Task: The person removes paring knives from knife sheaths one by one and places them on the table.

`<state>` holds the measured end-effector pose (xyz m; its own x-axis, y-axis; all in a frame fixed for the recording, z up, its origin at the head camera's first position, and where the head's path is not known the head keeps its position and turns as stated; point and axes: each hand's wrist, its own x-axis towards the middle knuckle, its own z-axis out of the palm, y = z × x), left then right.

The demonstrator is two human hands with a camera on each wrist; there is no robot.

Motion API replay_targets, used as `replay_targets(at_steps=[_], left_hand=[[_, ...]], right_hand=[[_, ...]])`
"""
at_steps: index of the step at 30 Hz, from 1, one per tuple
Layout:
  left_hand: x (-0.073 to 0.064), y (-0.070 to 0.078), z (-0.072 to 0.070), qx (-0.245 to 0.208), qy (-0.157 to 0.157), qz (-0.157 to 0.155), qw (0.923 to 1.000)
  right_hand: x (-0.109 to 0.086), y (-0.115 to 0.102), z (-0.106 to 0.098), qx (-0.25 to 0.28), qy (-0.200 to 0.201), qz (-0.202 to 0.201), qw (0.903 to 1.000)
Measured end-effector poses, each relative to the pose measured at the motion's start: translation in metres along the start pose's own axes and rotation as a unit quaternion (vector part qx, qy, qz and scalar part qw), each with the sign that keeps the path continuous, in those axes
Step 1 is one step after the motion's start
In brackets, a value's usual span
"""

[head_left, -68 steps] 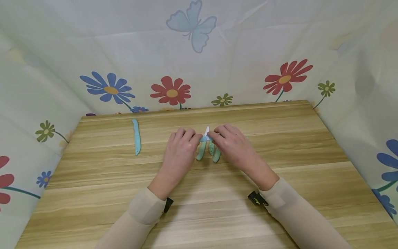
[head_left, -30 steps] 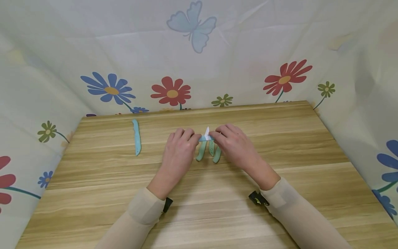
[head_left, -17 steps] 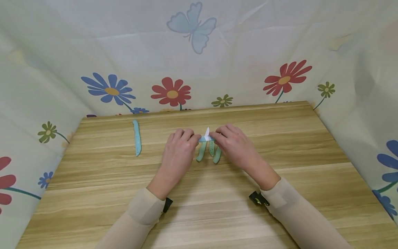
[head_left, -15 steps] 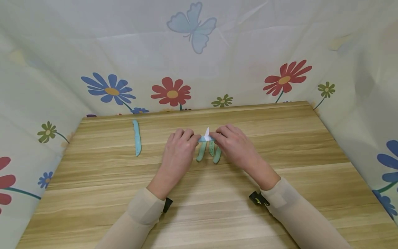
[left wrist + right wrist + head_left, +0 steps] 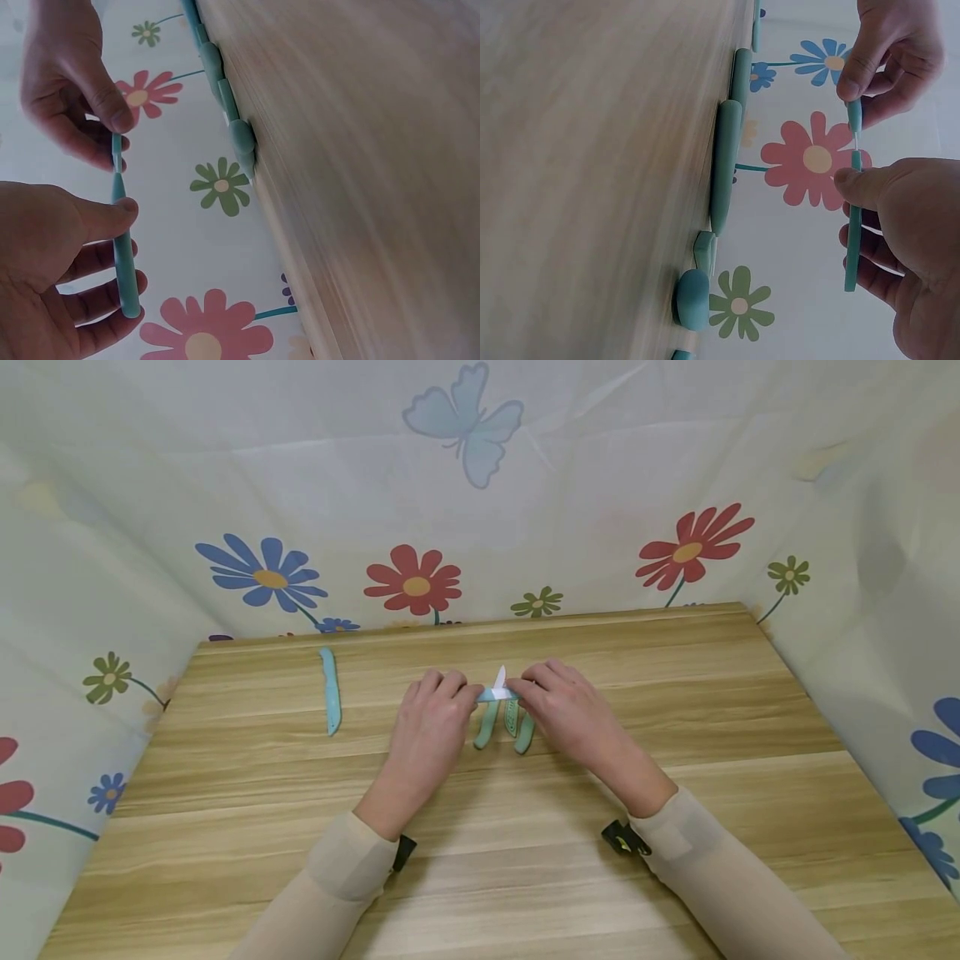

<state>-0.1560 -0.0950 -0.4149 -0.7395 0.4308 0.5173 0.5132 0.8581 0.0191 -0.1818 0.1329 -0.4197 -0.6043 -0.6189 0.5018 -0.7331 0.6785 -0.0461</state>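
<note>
Both hands hold a small knife crosswise over the middle of the table in the head view. My left hand pinches its blue-green handle between thumb and fingers. In my right hand is the flat blade sheath, lined up with the handle. A short stretch of white blade shows between the two parts. Below them on the table lie a green-handled knife with its white blade bare, a green patterned sheath and another green handle, partly hidden by the right hand.
A light blue sheathed knife lies by itself at the left of the wooden table. Flower-printed sheeting stands along the back and both sides. Black straps sit at the wrists.
The hands have drawn very slightly apart, and a little more white blade shows between handle and sheath. The things on the table have stayed put.
</note>
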Motion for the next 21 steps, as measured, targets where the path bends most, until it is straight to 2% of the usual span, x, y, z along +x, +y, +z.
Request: replay_targets(at_steps=[21], left_hand=[[-0.0007, -0.0011, -0.0008, 0.003, -0.006, -0.008, 0.9999]], right_hand=[[0.0006, -0.0001, -0.0026, -0.001, -0.003, 0.013, 0.9999]])
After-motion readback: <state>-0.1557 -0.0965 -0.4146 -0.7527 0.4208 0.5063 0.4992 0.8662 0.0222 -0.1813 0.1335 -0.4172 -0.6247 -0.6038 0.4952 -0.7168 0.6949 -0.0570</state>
